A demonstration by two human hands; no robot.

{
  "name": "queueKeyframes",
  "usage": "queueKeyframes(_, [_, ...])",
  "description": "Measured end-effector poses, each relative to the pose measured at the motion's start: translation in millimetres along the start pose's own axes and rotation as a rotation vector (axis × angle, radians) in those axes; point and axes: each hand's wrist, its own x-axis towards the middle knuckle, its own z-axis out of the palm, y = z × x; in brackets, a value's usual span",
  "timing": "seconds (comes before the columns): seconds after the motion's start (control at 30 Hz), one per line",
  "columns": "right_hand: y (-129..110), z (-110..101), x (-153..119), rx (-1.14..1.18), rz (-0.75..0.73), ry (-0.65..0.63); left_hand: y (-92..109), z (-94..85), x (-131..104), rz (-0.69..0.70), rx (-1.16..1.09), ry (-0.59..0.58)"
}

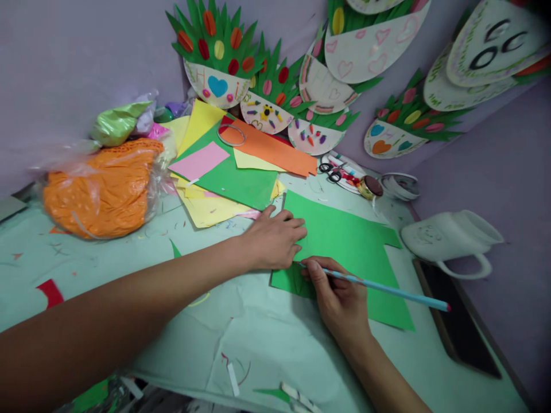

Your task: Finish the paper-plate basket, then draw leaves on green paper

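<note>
A sheet of green paper [357,241] with a notched edge lies on the pale table. Spread over its left edge, my left hand [275,238] presses flat with the fingers apart. My right hand [338,292] grips a light blue pencil [387,288] with a pink end. The pencil's tip touches the green sheet just below my left fingers. Faint drawn lines show near the sheet's lower left corner.
Stacked coloured paper [249,189] lies behind my left hand, beside an orange bag [103,189]. Black-handled scissors [331,171], a roll of tape [400,186], a white mug [451,235] and a dark phone or tablet [456,321] stand rightward. Paper crafts [217,86] line the wall.
</note>
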Motion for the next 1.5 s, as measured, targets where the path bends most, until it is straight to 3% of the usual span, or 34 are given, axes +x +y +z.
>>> queueKeyframes(1.0, [-19,-15,-36,0.036,0.142,0.012,-1,1.2,0,0.006,0.003,0.005])
queueKeyframes(1.13, [-20,-25,-28,0.048,0.151,0.074,0,-2.1,-1,0.011,0.0,0.002])
queueKeyframes(1.33, [-22,-43,11,0.081,0.153,0.218,0,-8.9,-4,0.039,-0.018,-0.082])
queueKeyframes(1.5, [-17,-37,33,0.084,0.118,0.115,1,-12.0,-4,0.014,-0.039,-0.143])
